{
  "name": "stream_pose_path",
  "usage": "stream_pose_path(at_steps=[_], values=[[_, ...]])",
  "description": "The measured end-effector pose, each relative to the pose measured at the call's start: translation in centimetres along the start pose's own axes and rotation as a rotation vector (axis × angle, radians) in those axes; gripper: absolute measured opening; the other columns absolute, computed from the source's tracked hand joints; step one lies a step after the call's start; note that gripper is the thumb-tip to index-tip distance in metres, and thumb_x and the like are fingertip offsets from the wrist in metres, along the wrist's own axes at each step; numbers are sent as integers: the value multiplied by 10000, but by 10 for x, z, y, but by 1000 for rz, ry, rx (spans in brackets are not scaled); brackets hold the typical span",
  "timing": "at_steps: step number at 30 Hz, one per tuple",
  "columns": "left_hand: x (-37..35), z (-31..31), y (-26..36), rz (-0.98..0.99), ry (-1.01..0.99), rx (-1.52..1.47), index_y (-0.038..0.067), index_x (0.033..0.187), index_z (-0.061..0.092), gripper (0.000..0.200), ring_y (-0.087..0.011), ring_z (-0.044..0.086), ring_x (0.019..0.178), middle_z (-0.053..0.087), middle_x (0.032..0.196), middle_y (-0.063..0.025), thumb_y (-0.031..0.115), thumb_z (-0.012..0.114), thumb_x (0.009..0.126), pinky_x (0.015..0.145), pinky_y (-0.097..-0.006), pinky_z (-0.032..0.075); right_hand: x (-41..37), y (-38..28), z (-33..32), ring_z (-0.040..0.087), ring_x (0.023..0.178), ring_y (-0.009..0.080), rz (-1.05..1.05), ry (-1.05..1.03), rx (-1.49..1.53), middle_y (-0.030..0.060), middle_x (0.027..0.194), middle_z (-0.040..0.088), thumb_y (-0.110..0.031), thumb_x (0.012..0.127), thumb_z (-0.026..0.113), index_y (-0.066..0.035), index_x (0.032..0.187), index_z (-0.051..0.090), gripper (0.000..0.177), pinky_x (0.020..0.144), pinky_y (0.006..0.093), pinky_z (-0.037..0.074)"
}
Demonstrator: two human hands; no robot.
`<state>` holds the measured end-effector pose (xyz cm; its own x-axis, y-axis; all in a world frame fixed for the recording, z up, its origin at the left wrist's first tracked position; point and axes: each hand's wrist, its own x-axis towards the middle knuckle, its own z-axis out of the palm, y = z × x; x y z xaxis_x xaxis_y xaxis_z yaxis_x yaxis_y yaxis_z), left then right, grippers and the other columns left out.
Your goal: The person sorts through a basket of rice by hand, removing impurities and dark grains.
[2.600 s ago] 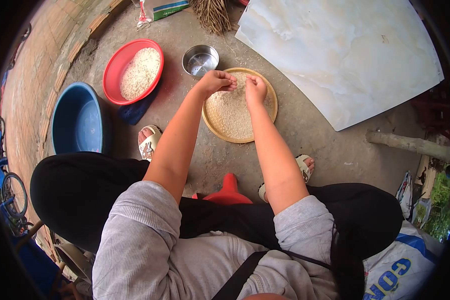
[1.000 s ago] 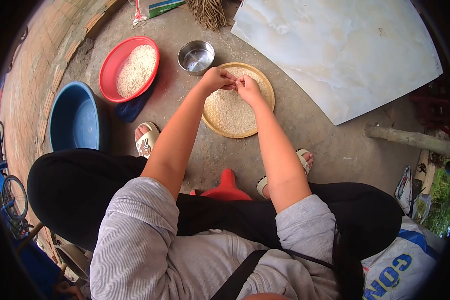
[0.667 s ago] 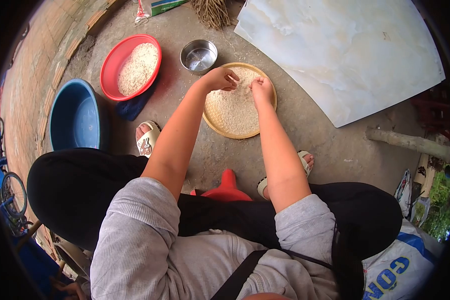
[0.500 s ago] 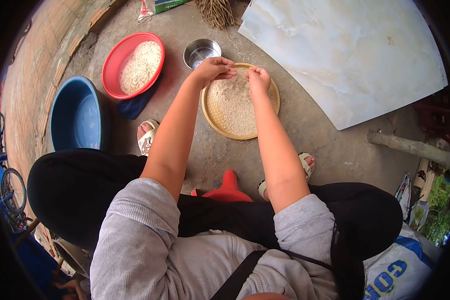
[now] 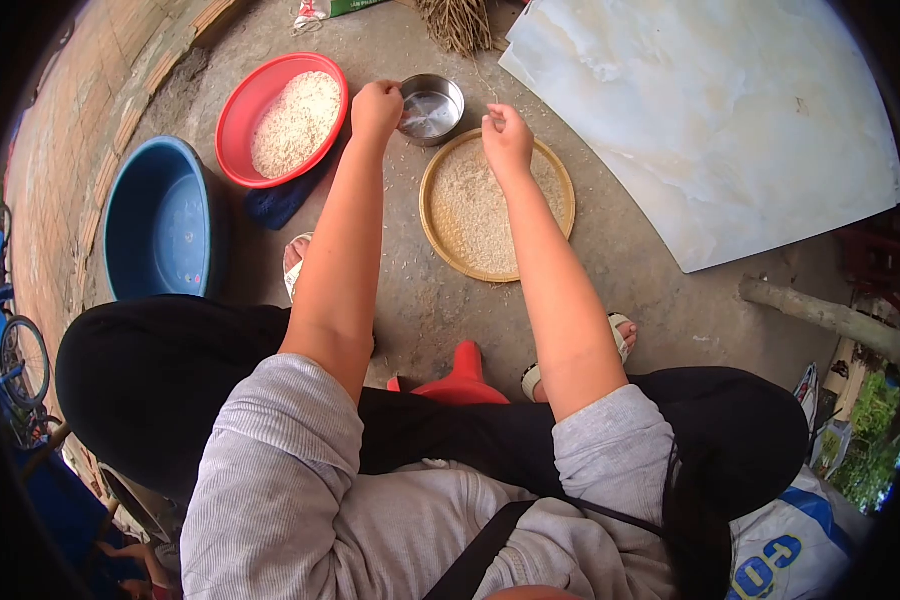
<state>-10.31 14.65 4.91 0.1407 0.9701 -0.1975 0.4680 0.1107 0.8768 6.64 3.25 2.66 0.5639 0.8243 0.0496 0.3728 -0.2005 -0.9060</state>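
Note:
My left hand (image 5: 377, 110) is closed at the left rim of a round metal bowl (image 5: 432, 112), with the fingertips hidden against its edge. Over the far edge of a round yellow tray (image 5: 427, 222) hangs my right hand (image 5: 508, 140), its fingers curled in a loose pinch; I cannot tell what they hold. Pale grain (image 5: 475, 215) is spread across the tray. Left of my left hand, a red basin (image 5: 232, 130) holds a heap of similar pale grain (image 5: 297, 125).
A large blue tub (image 5: 160, 220) stands at the left, with dark blue cloth (image 5: 275, 205) beside it. A marbled sheet (image 5: 710, 120) covers the floor at the right, near a wooden pole (image 5: 820, 312). Dry bristles (image 5: 455, 25) lie at the back. A red stool (image 5: 465, 375) is below me.
My left hand has moved left from above the tray to the metal bowl. My right hand has shifted slightly up to the tray's far edge. The view has shifted a little.

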Motion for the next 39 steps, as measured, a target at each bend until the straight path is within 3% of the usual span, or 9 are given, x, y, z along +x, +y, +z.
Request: stream_pose_path(at_steps=[4,6,8,10,12,20,31,35,39], values=[[-9,6,4,21,70,-44,24,966,693,227,-201,669,606,682,745,-121,135,552,827,560,-305,517,-16,45,-37,627,755,285,33,158,-196,142,926,632,-85,813,564,-38,918,634,135,696,368,497],[-15,21,5,270,117,122,50,926,705,209,-226,667,674,681,759,-127,165,584,801,643,-330,513,-31,63,-54,614,787,295,21,185,-250,137,914,623,-80,810,561,-43,902,633,123,716,380,492],[-25,38,11,293,-32,127,65,881,712,193,-247,660,724,677,774,-136,193,614,776,687,-337,504,-47,79,-68,601,819,304,8,212,-307,131,903,613,-75,807,558,-48,887,633,113,736,391,487],[-38,52,17,402,-302,246,35,911,702,198,-132,627,617,671,703,-79,185,647,793,595,-286,488,-61,86,-79,565,910,322,-33,148,-451,129,925,599,-70,806,560,-54,893,634,115,795,410,469],[-50,70,19,397,-556,294,32,869,703,175,-168,647,644,681,723,-88,168,673,762,620,-310,500,-73,87,-82,552,934,324,-57,141,-483,126,928,593,-68,806,560,-58,895,634,117,817,412,460],[-94,126,-31,667,-443,473,71,878,697,174,-300,635,847,652,853,-120,104,651,714,763,-381,509,-86,74,-83,538,963,295,-116,105,-547,92,948,582,-122,795,625,-95,941,653,151,848,393,452],[-80,111,-18,450,-455,448,1,768,672,222,-212,623,616,660,684,-116,217,722,748,594,-320,490,-89,67,-78,551,945,240,-219,-138,-579,38,917,584,-121,802,624,-112,879,669,89,787,367,484],[-71,105,-5,144,-519,197,-10,768,687,229,-155,609,570,652,659,-93,218,685,781,553,-306,484,-78,80,-80,598,854,278,-17,-35,-357,77,885,622,-132,823,619,-62,845,642,77,738,376,488],[-63,103,-14,81,-580,97,-11,766,663,204,-83,588,621,647,708,-57,186,665,818,545,-245,474,-71,88,-79,629,747,297,48,198,-173,135,816,655,-136,845,613,-19,824,621,120,694,368,490]])
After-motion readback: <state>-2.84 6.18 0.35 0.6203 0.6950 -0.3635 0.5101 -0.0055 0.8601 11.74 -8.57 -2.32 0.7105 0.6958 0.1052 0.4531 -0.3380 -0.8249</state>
